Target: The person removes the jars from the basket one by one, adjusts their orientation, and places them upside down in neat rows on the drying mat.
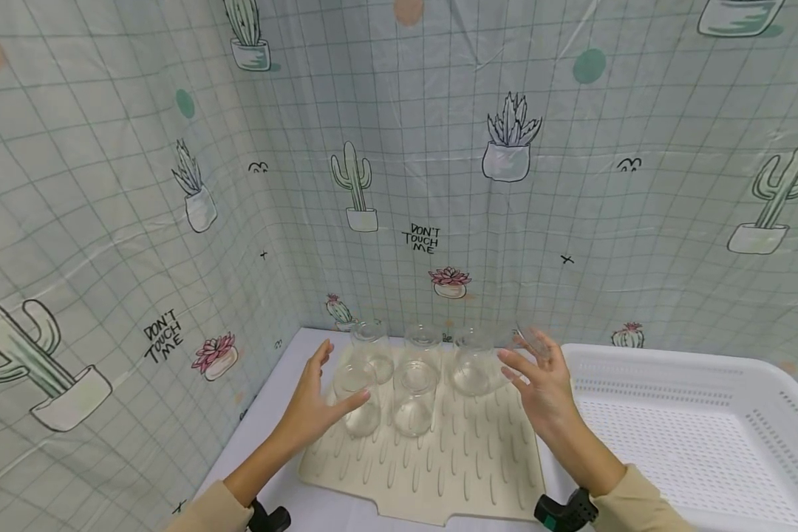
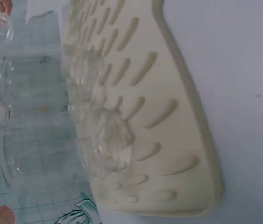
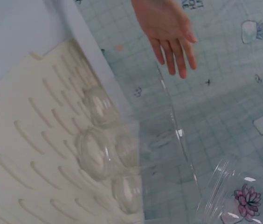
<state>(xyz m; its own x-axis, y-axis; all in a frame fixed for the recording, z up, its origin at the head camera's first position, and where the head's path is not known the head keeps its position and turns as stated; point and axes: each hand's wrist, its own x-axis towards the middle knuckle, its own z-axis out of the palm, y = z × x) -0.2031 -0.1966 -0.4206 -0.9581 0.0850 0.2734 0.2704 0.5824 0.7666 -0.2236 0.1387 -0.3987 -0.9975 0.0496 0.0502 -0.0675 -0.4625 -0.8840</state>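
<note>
Several clear drinking glasses stand upright in two rows on a cream ridged drying mat (image 1: 439,473). My left hand (image 1: 312,406), thumb and fingers spread apart, is beside the front left glass (image 1: 359,403). In the right wrist view the same left hand (image 3: 169,32) hangs with straight fingers and holds nothing. My right hand (image 1: 539,384) holds another clear glass (image 1: 532,342) tilted above the mat's right edge, near the back right glass (image 1: 472,366). Part of that held glass (image 3: 243,200) shows at the lower right of the right wrist view.
A white perforated plastic basket (image 1: 665,358) stands right of the mat. The mat lies on a white table (image 1: 253,436). A grid-patterned curtain (image 1: 425,185) with cactus prints hangs behind and along the left side.
</note>
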